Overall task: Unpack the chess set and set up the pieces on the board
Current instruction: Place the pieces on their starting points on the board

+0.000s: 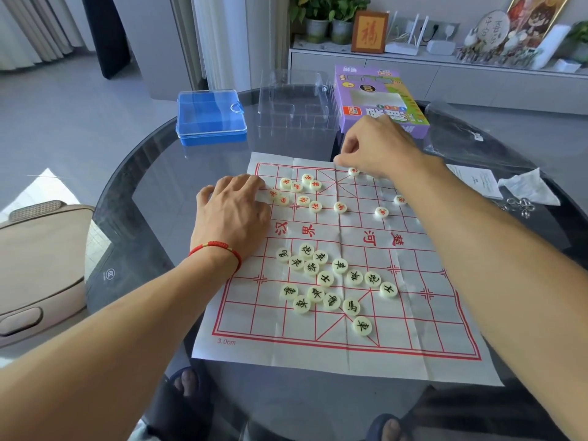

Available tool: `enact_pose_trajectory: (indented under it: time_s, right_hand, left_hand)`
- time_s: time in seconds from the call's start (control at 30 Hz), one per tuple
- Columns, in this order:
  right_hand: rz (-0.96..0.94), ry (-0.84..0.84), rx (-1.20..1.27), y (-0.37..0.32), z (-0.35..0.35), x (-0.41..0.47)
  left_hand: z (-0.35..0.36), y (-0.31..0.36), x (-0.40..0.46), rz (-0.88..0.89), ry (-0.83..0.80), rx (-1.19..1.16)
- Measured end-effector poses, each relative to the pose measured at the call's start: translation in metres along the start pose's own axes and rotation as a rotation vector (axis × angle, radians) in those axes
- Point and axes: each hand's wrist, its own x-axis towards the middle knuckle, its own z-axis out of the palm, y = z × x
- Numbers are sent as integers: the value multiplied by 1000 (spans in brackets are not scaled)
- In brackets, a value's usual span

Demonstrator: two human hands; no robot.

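Note:
A white paper xiangqi board with a red grid lies on the round glass table. Several black-lettered discs are bunched on its near half. Several red-lettered discs lie loose on the far half. My left hand rests flat on the board's far left edge, fingertips touching a red disc. At the far edge's middle, my right hand has its fingers curled and pinches a small pale piece against the board; another red disc sits just beside it.
A blue plastic case, a clear plastic insert tray and the purple game box stand behind the board. Leaflets, crumpled plastic and metal rings lie at the right. A beige chair stands left of the table.

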Motion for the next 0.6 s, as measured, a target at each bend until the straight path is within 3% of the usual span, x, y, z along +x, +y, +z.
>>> enact_pose_trajectory:
  time_s: [0.27,0.43,0.6]
  right_hand:
    - [-4,-61,-124,-5,24,14]
    - [-41,0,-56,5,16,14]
    - [-141,-135,-27,7,15,10]
  left_hand:
    - [1,0,0,9,10,3]
    - [2,0,0,10,11,9]
    - [1,0,0,12,14,5]
